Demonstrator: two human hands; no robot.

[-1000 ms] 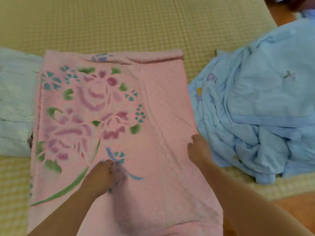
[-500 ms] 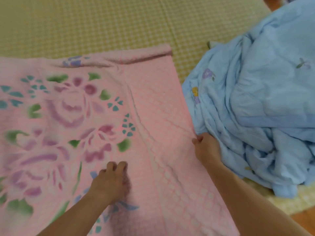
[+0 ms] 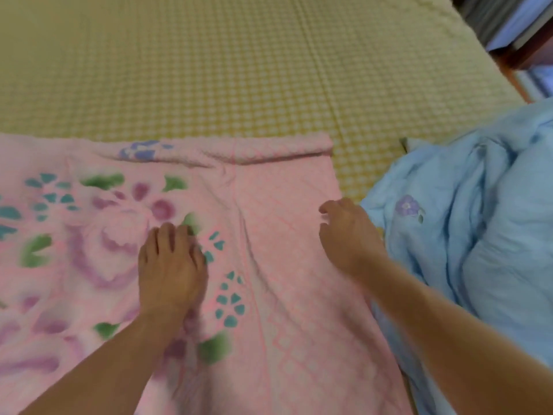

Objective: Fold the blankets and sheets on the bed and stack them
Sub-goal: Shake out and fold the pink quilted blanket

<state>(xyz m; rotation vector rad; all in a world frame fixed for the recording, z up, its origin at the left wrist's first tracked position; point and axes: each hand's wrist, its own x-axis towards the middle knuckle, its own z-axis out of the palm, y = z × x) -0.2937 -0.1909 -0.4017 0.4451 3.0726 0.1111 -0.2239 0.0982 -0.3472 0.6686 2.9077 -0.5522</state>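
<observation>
Bed (image 3: 239, 70), yellow checked cover. Pink floral blanket (image 3: 284, 235) spread flat on it; crumpled blue quilt (image 3: 478, 235) touching its right edge. Left hand (image 3: 170, 265) palm-down, fingers straight, pressing the blanket. Right hand (image 3: 347, 235) over the blanket's right edge, fingers loosely curled, holding nothing.

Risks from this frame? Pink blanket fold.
1. The far edge of the pink floral quilted blanket is rolled over and uneven; folding now likely locks that in.
2. The crumpled light-blue blanket touches its right side and could get caught in the fold.
3. The right hand hovers with no clear grip; the left hand only presses.
</observation>
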